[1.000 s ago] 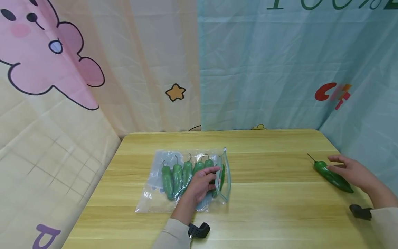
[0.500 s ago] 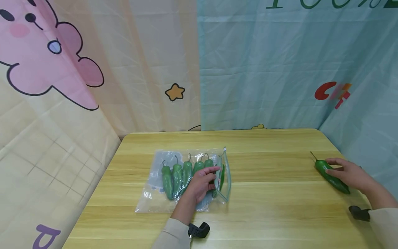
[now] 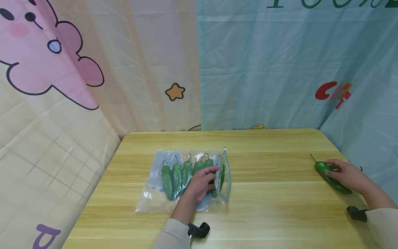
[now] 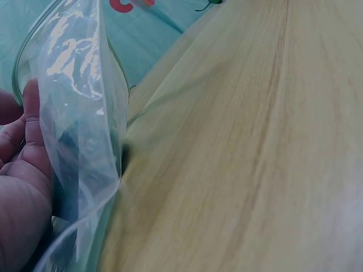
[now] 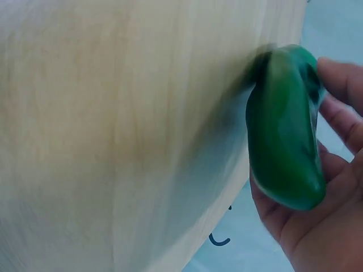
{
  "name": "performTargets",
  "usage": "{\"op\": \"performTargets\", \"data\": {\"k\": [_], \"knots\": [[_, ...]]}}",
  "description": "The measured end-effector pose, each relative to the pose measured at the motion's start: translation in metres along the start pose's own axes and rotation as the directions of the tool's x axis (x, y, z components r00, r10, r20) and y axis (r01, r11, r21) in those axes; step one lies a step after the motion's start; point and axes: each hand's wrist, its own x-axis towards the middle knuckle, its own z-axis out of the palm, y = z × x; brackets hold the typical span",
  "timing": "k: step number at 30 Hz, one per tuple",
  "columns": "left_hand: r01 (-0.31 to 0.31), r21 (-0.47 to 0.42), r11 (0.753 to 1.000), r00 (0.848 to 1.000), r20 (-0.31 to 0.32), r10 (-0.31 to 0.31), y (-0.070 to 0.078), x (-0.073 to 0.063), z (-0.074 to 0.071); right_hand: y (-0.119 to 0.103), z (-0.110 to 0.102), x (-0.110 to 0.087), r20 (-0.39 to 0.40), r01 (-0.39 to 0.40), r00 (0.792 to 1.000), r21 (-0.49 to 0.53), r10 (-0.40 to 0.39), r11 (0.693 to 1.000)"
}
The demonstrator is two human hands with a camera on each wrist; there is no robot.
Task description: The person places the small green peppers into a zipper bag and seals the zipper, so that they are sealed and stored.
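My left hand (image 3: pixel 200 185) holds the mouth edge of a clear zip bag (image 3: pixel 146 204), its fingers right at the pale green zip strip. Several green chili peppers (image 3: pixel 167 181) lie side by side inside, stems pointing away from me; part of them is hidden behind that hand. In the left wrist view the bag's clear film (image 4: pixel 79 85) stands raised beside my fingers. At the right of the table my right hand (image 3: pixel 349 175) grips another green chili pepper (image 3: pixel 321 169) round its middle. The right wrist view shows this pepper (image 5: pixel 281 130) between thumb and fingers, close over the wood.
The light wooden table (image 3: pixel 270 214) spans between the bag and the right-hand pepper. Behind it hangs a printed cloth (image 3: pixel 264 69), which also runs down both sides. Each wrist carries a black camera mount, the left mount (image 3: pixel 199 230) near the bag.
My right hand's fingers have closed round the single pepper, which has shifted slightly under them. The left hand and the bag have stayed in place.
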Motion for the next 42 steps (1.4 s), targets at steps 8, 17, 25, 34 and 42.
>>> {"op": "performTargets", "data": {"k": [8, 17, 25, 34, 42], "knots": [[0.0, 0.003, 1.0, 1.0, -0.004, 0.0, 0.0, 0.001, 0.0, -0.001, -0.001, -0.001, -0.005, -0.019, 1.0, -0.014, 0.019, 1.0], [0.005, 0.007, 1.0, 1.0, -0.01, -0.005, 0.0, 0.0, 0.001, -0.009, 0.003, -0.002, 0.01, -0.02, 1.0, 0.037, 0.019, 0.999], [0.005, 0.0, 1.0, 1.0, -0.008, -0.005, 0.002, 0.0, 0.001, -0.025, 0.002, 0.002, -0.006, 0.011, 1.0, 0.096, -0.011, 0.995], [-0.001, -0.014, 1.0, 1.0, 0.005, 0.002, 0.001, 0.0, 0.001, -0.046, 0.003, 0.007, -0.025, 0.033, 0.999, 0.134, -0.03, 0.99], [0.018, -0.029, 0.999, 1.0, 0.008, -0.018, 0.003, 0.001, 0.001, -0.061, 0.011, 0.01, -0.075, 0.072, 0.995, 0.18, -0.059, 0.981]]}}
